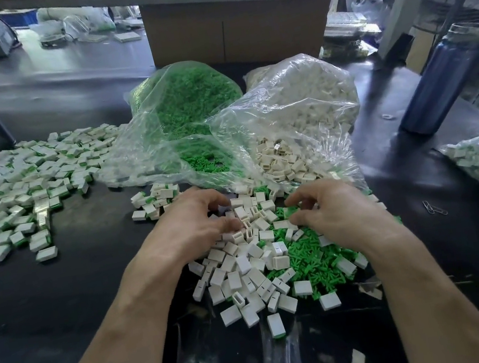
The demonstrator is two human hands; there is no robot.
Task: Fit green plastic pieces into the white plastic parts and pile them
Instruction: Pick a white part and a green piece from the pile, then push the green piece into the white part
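From the head camera, the left hand (194, 222) and the right hand (326, 211) reach into a mixed heap on the dark table (93, 296), near its front edge. Both hands have curled fingers down among the pieces, but I cannot tell if either one holds a piece. The white plastic parts (239, 274) lie touching the green plastic pieces (312, 260), so a wrong grab could knock some off the front edge. A clear bag of green pieces (189, 101) and a clear bag of white parts (297, 101) lie open behind the hands and could spill more. The finished pile (23, 179) sits by the left edge.
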